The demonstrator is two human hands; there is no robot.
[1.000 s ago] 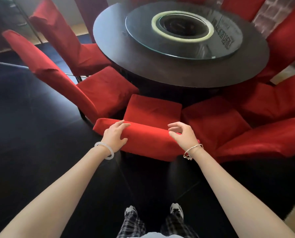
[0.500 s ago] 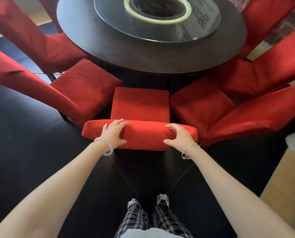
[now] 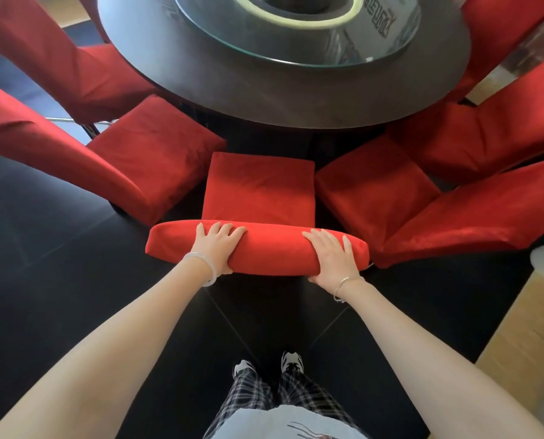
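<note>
Both hands on the red chair back (image 3: pixel 272 250)!
Left hand (image 3: pixel 217 248) and right hand (image 3: pixel 333 256) grip its top edge, fingers curled over; seat (image 3: pixel 258 185) faces the round table (image 3: pixel 264 96) beyond.

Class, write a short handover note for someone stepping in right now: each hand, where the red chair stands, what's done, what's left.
Left hand: grips the top of the red chair backrest, left of middle.
Right hand: grips the same top, near its right end.
Chair: faces the round table, seat short of the table's rim, between two neighbouring chairs.
Done: both hands hold the backrest.
Left: probably slide the chair to its place at the table, then let go; mind the close neighbours.
</note>
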